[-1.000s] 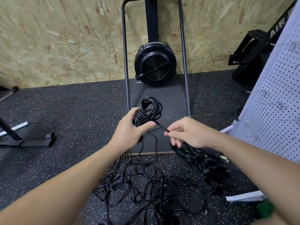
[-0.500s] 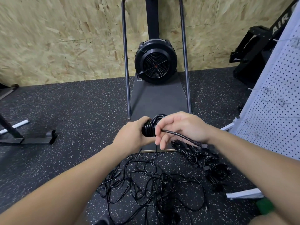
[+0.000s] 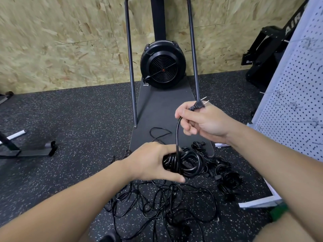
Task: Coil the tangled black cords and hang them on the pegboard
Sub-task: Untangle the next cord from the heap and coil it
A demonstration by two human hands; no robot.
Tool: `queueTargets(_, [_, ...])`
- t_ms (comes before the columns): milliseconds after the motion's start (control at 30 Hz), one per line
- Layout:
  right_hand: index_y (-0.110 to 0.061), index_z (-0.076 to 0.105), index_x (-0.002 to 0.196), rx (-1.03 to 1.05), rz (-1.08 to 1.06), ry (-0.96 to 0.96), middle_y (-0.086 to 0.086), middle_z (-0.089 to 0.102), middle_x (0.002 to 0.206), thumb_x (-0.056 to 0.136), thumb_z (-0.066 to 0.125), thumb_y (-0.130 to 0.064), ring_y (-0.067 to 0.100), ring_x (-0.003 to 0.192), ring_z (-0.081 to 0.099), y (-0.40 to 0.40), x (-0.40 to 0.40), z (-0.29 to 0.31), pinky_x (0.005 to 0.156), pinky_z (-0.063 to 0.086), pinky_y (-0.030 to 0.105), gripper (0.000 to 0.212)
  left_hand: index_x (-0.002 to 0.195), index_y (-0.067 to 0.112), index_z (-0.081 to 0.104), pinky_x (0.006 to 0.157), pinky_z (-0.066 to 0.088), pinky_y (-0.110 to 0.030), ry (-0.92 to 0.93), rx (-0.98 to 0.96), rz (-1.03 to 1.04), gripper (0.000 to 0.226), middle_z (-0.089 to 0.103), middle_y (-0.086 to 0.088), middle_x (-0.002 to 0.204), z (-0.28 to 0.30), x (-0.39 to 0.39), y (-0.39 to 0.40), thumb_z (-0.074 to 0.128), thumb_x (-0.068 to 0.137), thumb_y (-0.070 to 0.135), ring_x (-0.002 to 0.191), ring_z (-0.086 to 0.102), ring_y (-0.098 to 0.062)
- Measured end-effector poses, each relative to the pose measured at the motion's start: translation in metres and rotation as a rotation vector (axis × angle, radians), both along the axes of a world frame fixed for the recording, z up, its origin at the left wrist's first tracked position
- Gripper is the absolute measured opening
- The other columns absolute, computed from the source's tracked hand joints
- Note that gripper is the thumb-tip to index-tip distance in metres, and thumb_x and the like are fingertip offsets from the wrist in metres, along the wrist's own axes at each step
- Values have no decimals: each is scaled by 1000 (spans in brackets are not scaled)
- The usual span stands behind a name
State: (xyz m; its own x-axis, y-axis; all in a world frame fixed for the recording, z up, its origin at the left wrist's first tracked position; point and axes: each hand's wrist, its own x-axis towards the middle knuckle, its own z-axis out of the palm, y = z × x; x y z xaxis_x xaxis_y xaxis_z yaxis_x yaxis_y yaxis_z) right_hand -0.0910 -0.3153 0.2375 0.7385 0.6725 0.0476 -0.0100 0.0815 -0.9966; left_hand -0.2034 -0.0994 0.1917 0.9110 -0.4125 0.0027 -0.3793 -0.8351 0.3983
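- first, hidden parts: the left hand (image 3: 153,163) covers the near side of the coiled cord (image 3: 185,163), so how many loops it has cannot be counted; the fingertips wrap behind it out of sight.
- the right hand (image 3: 204,119) hides most of the plug (image 3: 198,104); only its black body and two metal prongs poke out past the fingers, pointing up and right.
- pegboard (image 3: 300,95) is cut off by the right frame edge; a few thin wire hooks on it are faint and hard to make out. its white foot (image 3: 258,202) shows on the floor.
- both forearms run off the bottom of the frame; a green item (image 3: 277,211) beside the right arm is blurred, cannot identify.
- grip, left: closed firmly around the bundled coil, thumb underneath.
- grip, right: fingers pinched closed on the plug end, held above and right of the coil; one taut strand of cord drops from this hand straight down into the coil.
- cord look: glossy black, thick, round loops bunched tight in the left hand, held over the floor.
- tangled cords (image 3: 162,205) lie in a loose mess on the speckled floor (image 3: 78,116) below the hands; strands overlap too much to separate.
- smaller cord bundles (image 3: 227,175) lie just right of the coil, near the pegboard foot.
- black fan machine (image 3: 162,64) stands against the chipboard wall (image 3: 61,41), well apart from the hands.
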Motion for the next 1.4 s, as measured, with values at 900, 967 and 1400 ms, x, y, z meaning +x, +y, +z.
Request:
queueTargets(900, [-14, 82, 115, -200, -265, -361, 17, 78, 100, 108, 62, 1, 18, 83, 73, 2, 17, -27, 82, 60, 27, 26, 129, 30, 66, 83, 59, -46, -103, -886, 399, 34, 76, 4, 93, 17, 27, 3, 81, 99, 32, 78, 68, -16])
queueTargets(967, [-14, 82, 117, -196, -266, -347, 14, 80, 99, 105, 64, 1, 23, 86, 77, 4, 15, -25, 84, 60, 28, 26, 140, 37, 58, 90, 62, -51, -113, -873, 419, 46, 77, 8, 108, 16, 27, 0, 80, 100, 35, 86, 73, -16])
queueTargets(1400, [-18, 76, 119, -382, -188, -443, 0, 80, 77, 98, 80, -12, 31, 73, 77, 6, -5, -11, 84, 61, 35, 22, 141, 45, 54, 86, 57, -34, 197, -488, 262, 39, 71, 15, 93, 16, 28, 4, 63, 105, 34, 83, 70, -7])
